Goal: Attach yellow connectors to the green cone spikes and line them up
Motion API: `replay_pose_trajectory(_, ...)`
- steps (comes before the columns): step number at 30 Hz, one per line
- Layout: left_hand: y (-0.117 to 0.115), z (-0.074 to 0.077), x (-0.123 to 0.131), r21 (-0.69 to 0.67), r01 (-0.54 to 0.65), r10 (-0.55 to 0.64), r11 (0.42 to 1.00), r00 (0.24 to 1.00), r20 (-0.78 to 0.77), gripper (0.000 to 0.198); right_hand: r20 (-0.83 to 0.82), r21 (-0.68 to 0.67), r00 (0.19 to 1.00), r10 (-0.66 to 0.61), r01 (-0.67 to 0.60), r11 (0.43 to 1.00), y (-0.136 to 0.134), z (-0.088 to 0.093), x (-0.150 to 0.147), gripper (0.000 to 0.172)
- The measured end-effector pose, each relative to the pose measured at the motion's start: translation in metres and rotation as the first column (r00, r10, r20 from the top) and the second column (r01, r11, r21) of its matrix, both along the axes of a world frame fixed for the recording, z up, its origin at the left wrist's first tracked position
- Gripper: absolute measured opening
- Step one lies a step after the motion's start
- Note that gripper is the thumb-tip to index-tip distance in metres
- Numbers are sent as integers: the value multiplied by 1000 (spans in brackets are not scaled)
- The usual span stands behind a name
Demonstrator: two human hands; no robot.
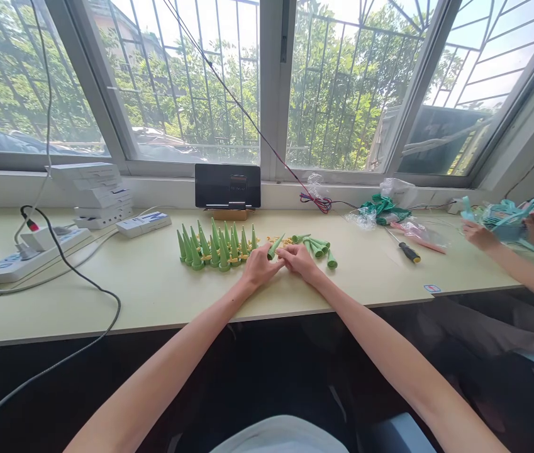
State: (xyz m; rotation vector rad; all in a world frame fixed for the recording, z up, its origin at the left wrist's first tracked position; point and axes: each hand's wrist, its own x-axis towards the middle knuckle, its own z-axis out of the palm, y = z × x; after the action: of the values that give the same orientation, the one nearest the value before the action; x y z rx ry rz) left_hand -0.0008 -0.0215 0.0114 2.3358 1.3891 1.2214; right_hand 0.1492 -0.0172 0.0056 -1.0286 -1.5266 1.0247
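Above the table's front edge my two hands meet. My left hand (261, 267) is closed around a small green cone (275, 245), its tip pointing up and to the right. My right hand (299, 260) is pinched right beside the cone; what its fingertips hold, if anything, is too small to make out. To the left of my hands, several green cones (224, 257) stand upright in rows, with small yellow pieces (234, 259) on or between them. Right behind my hands lie more yellow pieces (286, 240). Several loose green cones (318, 245) lie on their sides to the right.
A dark tablet (228, 187) stands at the back. White boxes (101, 195), a power strip (26, 257) and a black cable (90, 284) occupy the left. To the right lie a screwdriver (409, 252) and green bundled material (384, 209). Another person's hands (478, 234) hold light-blue material.
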Motion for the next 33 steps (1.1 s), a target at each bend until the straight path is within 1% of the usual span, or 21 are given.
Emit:
replay_pose_trajectory(7,-2,2,-1,-5,-37,37,999,998,-42,26,7,21,1000,4,-4,1000,1,-3,0,37)
replay_pose_trajectory(13,-4,4,0,-2,-44,44,999,998,-48,24,57,47,998,-13,11,999,2,-4,1,37)
replay_pose_trajectory(23,-2,2,0,15,-55,56,998,996,-65,30,20,35,1000,6,-7,999,3,-5,0,40)
replay_pose_trajectory(29,-4,4,1,21,-38,40,999,997,-60,29,5,22,1000,9,-9,1000,4,-6,0,40)
replay_pose_trajectory(33,-3,3,1,23,-38,40,999,997,-63,30,20,57,1000,-1,0,998,4,-6,0,40)
